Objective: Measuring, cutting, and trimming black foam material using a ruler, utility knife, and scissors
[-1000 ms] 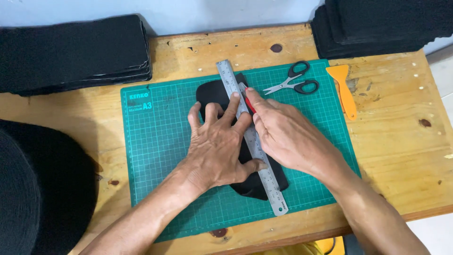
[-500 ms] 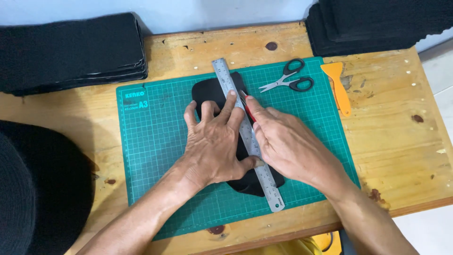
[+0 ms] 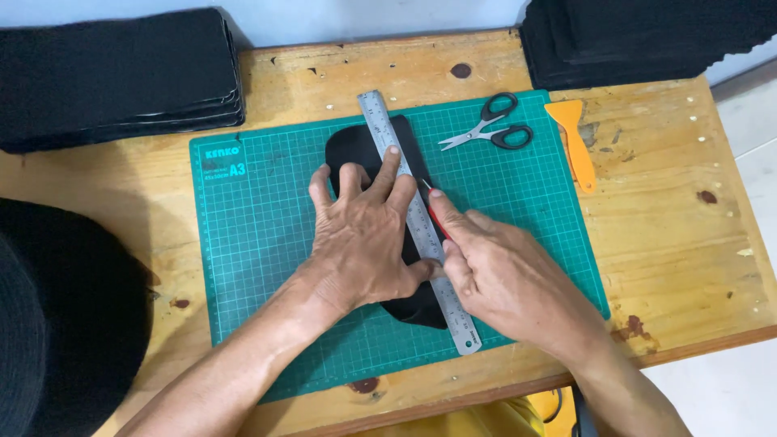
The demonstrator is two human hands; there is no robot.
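Observation:
A black oval piece of material (image 3: 354, 147) lies on a green cutting mat (image 3: 259, 218). A steel ruler (image 3: 417, 218) runs diagonally across the piece. My left hand (image 3: 364, 235) presses flat on the ruler and the black piece, fingers spread. My right hand (image 3: 506, 279) grips a red-handled knife (image 3: 435, 212), its blade tip against the ruler's right edge near the middle of the piece.
Black-handled scissors (image 3: 494, 129) and an orange plastic scraper (image 3: 575, 142) lie at the mat's upper right. Stacks of black sheets sit at the back left (image 3: 113, 77) and back right (image 3: 647, 36) of the wooden table (image 3: 680, 235). A large black mass (image 3: 65, 324) fills the left.
My right hand has drawn the knife down along the ruler's edge toward me. The left hand keeps pressing on the ruler. The camera view has shifted slightly.

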